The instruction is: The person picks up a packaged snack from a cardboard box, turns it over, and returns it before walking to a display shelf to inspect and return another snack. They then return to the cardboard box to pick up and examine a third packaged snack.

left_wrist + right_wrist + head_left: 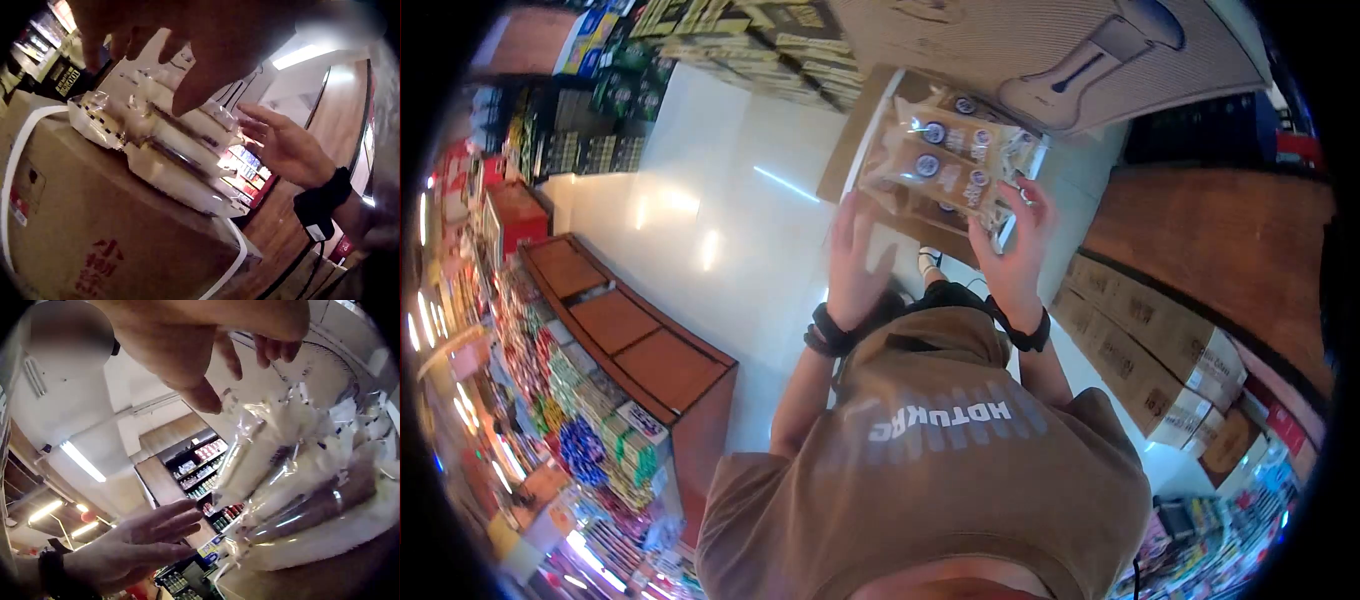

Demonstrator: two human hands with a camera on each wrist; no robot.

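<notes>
Several clear plastic packages with round dark labels (940,160) lie side by side on top of a cardboard box (112,212) bound with white strap. The left hand (858,262) is beside the packages' left end, fingers extended, holding nothing. At their right end is the right hand (1015,245), fingers spread and slightly bent, close to the wrappers; whether the fingertips touch them is unclear. In the right wrist view the packages (312,512) show crinkled, shiny ends below the right hand (206,344), and the left hand (137,547) appears with straight fingers.
A large printed cardboard carton (1090,60) stands behind the packages. Stacked cartons (1140,340) are at the right beside a brown wooden counter (1220,260). Brown cabinets (620,320) and heaped packaged goods stand at the left, with pale shiny floor (730,150) between.
</notes>
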